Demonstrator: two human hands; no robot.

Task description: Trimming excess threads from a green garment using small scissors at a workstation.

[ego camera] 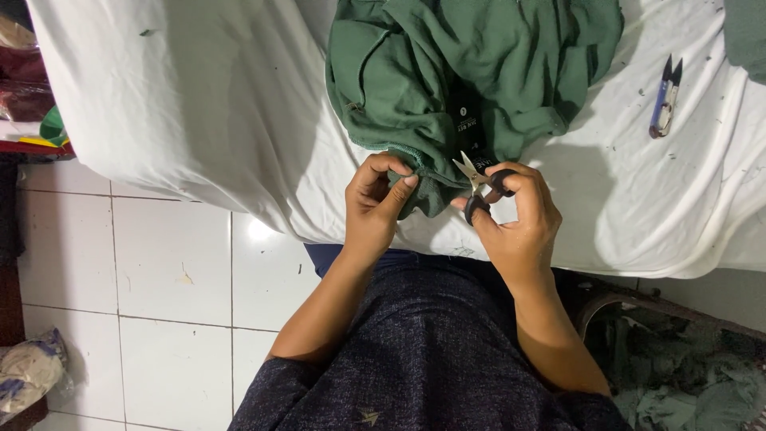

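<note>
On white cloth (199, 104), crumpled dark-green garment (463, 72), hem pinched, small scissors (477, 182) alongside.

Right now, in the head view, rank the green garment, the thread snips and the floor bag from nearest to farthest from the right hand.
From the right hand:
1. Green garment, just above, at the scissor tips.
2. Thread snips, upper right on the white cloth.
3. Floor bag, far lower left.

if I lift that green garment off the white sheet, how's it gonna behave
Probably floppy: the green garment lies bunched in soft folds. It would likely sag and drape from wherever it is gripped, as its edge bends in the left hand. It seems light.
</note>
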